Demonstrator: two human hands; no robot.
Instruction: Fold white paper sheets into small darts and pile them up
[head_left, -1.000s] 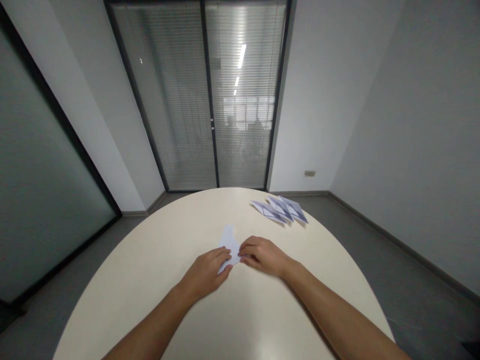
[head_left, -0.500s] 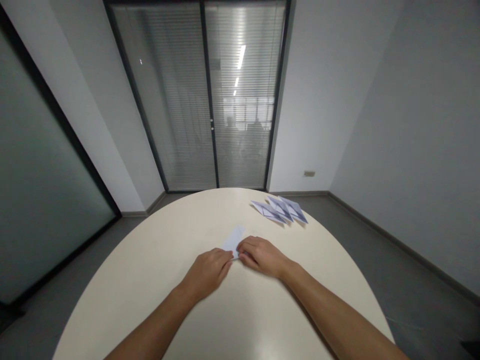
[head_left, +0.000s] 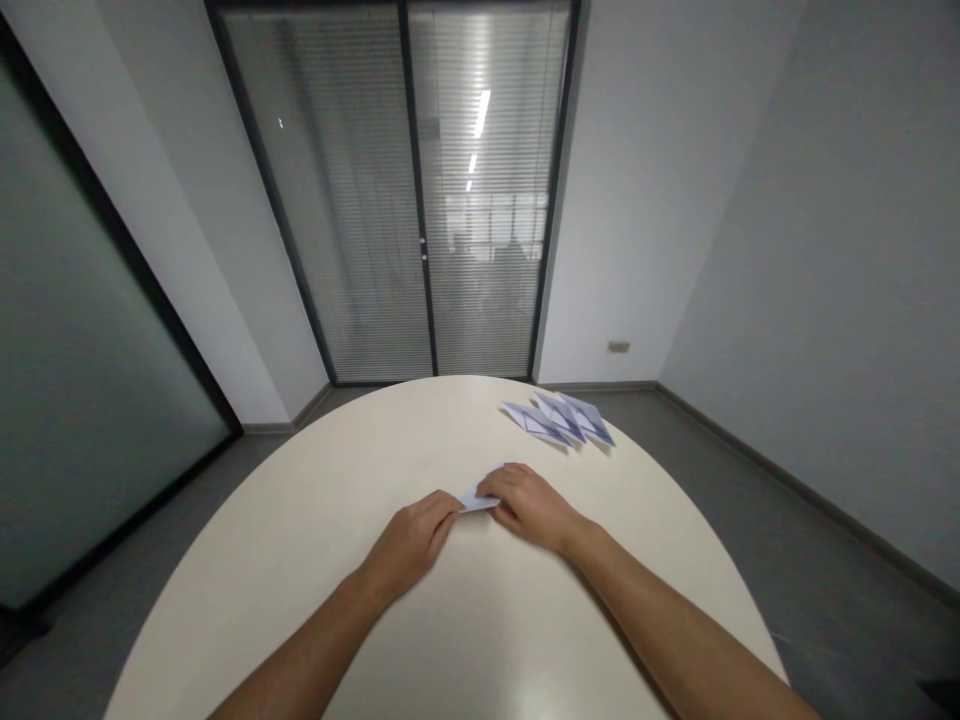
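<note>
A small folded sheet of white paper point(head_left: 477, 501) lies between my hands near the middle of the table. My left hand point(head_left: 417, 537) pinches its left end between thumb and fingers. On its right end, my right hand point(head_left: 527, 507) has its fingers closed over the paper and hides part of it. A narrow strip of the paper shows between the two hands, and a bit of its far edge shows beyond my right fingers.
Several folded paper pieces point(head_left: 559, 419) with pointed ends lie overlapping at the table's far right edge. The round cream table point(head_left: 315, 500) stands before a glass door with blinds point(head_left: 375, 220). Walls rise on both sides.
The paper has turned and now shows as a narrower strip, its far part lower and further right. Both hands have shifted slightly away from me, the right one also a little rightward.
</note>
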